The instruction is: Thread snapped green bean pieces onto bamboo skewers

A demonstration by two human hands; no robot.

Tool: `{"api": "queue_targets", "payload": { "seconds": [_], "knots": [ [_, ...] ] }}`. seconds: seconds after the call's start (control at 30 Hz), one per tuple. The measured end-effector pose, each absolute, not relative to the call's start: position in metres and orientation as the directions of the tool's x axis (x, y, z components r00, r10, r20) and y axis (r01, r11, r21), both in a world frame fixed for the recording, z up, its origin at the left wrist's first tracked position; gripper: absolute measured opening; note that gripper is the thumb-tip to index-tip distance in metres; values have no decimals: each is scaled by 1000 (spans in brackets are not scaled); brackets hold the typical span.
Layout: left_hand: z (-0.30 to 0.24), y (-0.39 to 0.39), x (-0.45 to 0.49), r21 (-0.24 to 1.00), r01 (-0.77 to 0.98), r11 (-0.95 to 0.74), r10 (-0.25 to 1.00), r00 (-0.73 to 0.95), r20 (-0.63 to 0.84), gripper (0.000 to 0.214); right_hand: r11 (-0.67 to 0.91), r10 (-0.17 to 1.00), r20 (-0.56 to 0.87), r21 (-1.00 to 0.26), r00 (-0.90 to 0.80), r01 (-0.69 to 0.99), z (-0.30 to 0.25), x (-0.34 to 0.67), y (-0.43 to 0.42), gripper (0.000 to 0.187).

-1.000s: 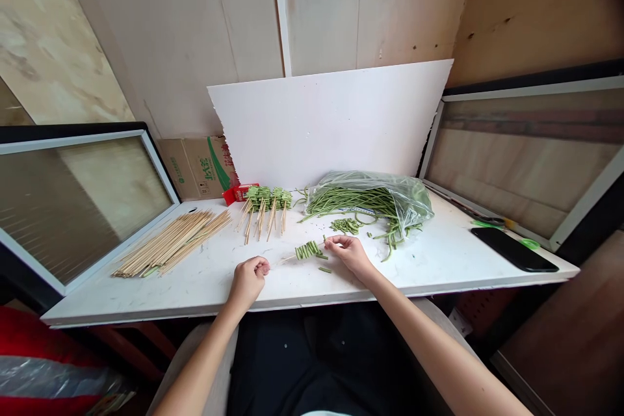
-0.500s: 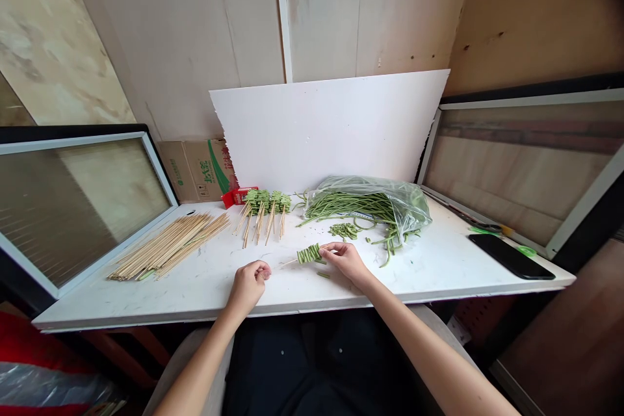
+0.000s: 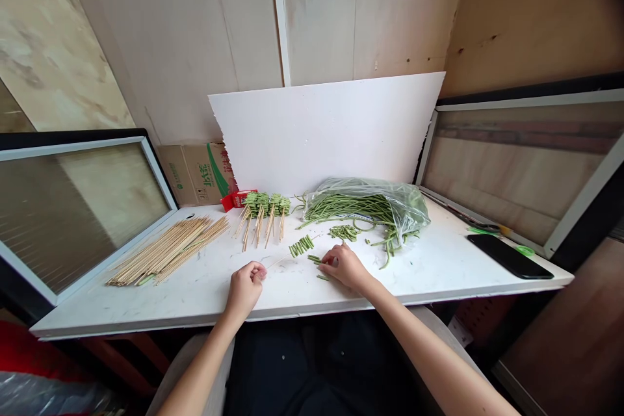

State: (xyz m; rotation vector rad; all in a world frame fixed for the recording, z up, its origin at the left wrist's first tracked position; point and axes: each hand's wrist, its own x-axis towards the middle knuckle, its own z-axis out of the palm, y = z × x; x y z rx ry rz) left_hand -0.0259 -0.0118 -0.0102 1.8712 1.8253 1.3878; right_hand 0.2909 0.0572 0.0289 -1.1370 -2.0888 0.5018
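Observation:
My left hand (image 3: 246,287) is closed on the lower end of a thin bamboo skewer (image 3: 276,263). Toward the skewer's far end sits a row of short green bean pieces (image 3: 301,246), threaded side by side. My right hand (image 3: 342,265) is down at the tabletop with its fingertips pinched at the end of a cut bean piece (image 3: 314,259). Another loose bean piece (image 3: 322,277) lies just below those fingers. A small pile of cut bean pieces (image 3: 344,232) is beyond my right hand.
Bare skewers (image 3: 168,250) lie heaped at the left. Finished bean skewers (image 3: 267,203) rest at the back beside a red packet (image 3: 238,199). Long beans (image 3: 351,207) spill from a clear plastic bag (image 3: 414,205). A black phone (image 3: 509,256) lies at the right of the white table (image 3: 195,302).
My right hand has left the beans on the skewer and moved down to the loose pieces on the table. The skewer now tilts more upward, still in my left hand.

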Motion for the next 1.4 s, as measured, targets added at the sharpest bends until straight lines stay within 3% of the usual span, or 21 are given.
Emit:
{"api": "queue_targets", "payload": {
  "seconds": [0.13, 0.37, 0.63, 1.4],
  "knots": [
    [-10, -12, -26, 686, 691, -229, 860, -187, 475, 15, 553, 833, 441, -688, -335, 469, 24, 294, 64, 25],
    [-6, -14, -24, 685, 690, -234, 869, -168, 466, 15, 378, 921, 351, -912, -169, 161, 25, 298, 72, 39],
    [-4, -16, -22, 679, 692, -246, 878, -139, 459, 15, 211, 942, 233, -971, -241, -112, 27, 297, 70, 47],
    [-3, -16, -22, 666, 710, -229, 879, -142, 454, 15, 242, 942, 240, -970, -233, -20, 29, 294, 65, 51]
  ]
}}
